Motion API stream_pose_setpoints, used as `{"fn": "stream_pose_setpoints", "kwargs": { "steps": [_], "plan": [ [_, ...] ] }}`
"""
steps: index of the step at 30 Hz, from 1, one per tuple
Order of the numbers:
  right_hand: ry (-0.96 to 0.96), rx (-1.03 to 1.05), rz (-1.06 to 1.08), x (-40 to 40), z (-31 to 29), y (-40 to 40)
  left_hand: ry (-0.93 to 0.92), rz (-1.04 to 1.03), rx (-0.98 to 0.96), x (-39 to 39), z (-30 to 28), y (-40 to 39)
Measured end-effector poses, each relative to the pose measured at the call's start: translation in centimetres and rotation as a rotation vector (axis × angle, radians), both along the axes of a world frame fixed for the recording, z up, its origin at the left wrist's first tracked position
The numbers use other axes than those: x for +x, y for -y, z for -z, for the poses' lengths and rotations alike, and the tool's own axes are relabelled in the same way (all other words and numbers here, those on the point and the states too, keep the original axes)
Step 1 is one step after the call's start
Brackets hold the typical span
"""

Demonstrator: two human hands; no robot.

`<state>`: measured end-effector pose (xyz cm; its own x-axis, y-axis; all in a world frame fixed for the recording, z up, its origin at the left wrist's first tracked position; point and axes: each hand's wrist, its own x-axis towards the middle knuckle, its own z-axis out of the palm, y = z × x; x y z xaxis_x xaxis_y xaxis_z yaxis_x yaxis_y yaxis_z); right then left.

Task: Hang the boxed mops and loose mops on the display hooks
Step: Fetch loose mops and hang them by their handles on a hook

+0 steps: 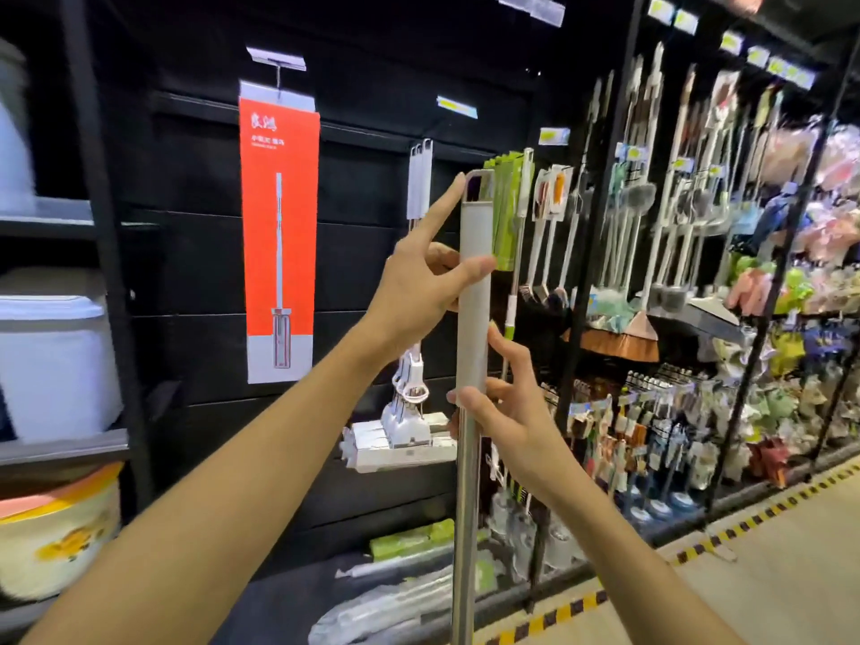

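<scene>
While both hands sit on it, the loose mop (473, 290) stands upright in the middle of the view, in front of the black display wall (195, 253). Left hand (421, 290) wraps the grey grip section from the left, thumb across the front, index finger stretched up and touching the hanging loop at the top end. Fingers closed round the grip apart from that one pointing finger. Right hand (505, 412) lower down, fingers pinched on the handle where the grey grip meets the metal pole (thumb in front, the rest curled behind). The pole runs down out of the bottom edge, so the mop head is not visible.

The loop at the top is level with the green packets (505, 211) hanging just behind it; cannot tell if it is on a hook.

Boxed mop (278, 235), tall orange and grey carton, hangs from a hook on the wall, well left of the hands. Between it and the held handle, a few white sponge mops (409, 398) hang already, heads down at wrist height. Right side: racks of brushes and brooms (661, 216), blurred. Left edge: shelves with white plastic tubs (51, 365). Wrapped items (386, 602) lie on the floor below.
</scene>
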<state>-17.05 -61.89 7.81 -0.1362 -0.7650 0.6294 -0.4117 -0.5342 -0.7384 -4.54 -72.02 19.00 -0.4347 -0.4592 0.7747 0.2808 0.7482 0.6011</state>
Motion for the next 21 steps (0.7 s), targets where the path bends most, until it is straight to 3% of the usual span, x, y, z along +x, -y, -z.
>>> {"fn": "stream_pose_setpoints", "kwargs": {
  "steps": [21],
  "plan": [
    [-0.009,-0.063,-0.134,-17.5,-5.4,28.3,-0.051,-0.208,-0.118,-16.3,-5.6,25.8]
  ]
}}
